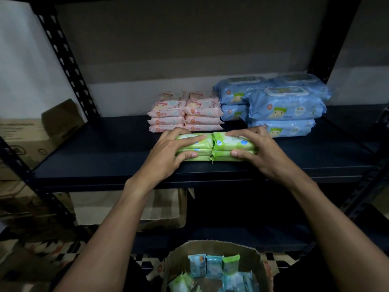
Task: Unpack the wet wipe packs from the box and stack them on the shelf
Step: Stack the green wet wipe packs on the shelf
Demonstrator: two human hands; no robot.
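Note:
Green wet wipe packs (pixel 219 147) lie in two short stacks side by side near the front of the dark shelf (pixel 105 161). My left hand (pixel 168 154) clasps the left stack, fingers on top and thumb at the front. My right hand (pixel 261 151) clasps the right stack the same way. Behind them stand pink wipe packs (pixel 185 112) in two stacks and larger blue wipe packs (pixel 277 104). The open cardboard box (pixel 212 247) sits below by my body, holding several blue and green packs.
Black perforated uprights (pixel 67 66) frame the shelf on both sides. Cardboard boxes (pixel 37 135) stand to the left of the rack and another (pixel 164 209) sits on the lower level. A patterned floor shows beneath.

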